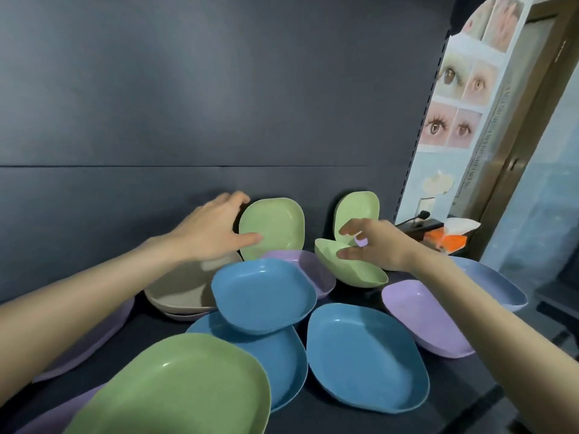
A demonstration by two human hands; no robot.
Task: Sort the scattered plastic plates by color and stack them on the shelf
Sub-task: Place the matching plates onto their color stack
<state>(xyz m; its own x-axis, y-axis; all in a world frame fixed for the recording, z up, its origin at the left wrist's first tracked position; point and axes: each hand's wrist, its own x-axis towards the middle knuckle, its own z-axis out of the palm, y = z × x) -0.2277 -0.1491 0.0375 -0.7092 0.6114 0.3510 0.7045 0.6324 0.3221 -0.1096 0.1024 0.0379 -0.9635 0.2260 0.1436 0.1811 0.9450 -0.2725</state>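
Note:
Plastic plates lie scattered on a dark shelf (354,421). My left hand (210,228) grips the left rim of a green plate (275,227) that stands tilted against the back wall. My right hand (376,242) hovers with spread fingers over a green plate (354,267) lying tilted; another green plate (357,211) leans upright behind it. Three blue plates sit in the middle: one on top (263,296), one beneath (282,355), one to the right (366,358). A large green plate (175,393) is nearest me. Purple plates (419,314) and beige plates (178,289) lie around.
The dark back wall (188,104) rises right behind the plates. To the right stands a perforated shelf upright (419,126), a poster of eyes (460,98) and an orange-and-white packet (451,236). A pale blue plate (495,283) lies under my right forearm.

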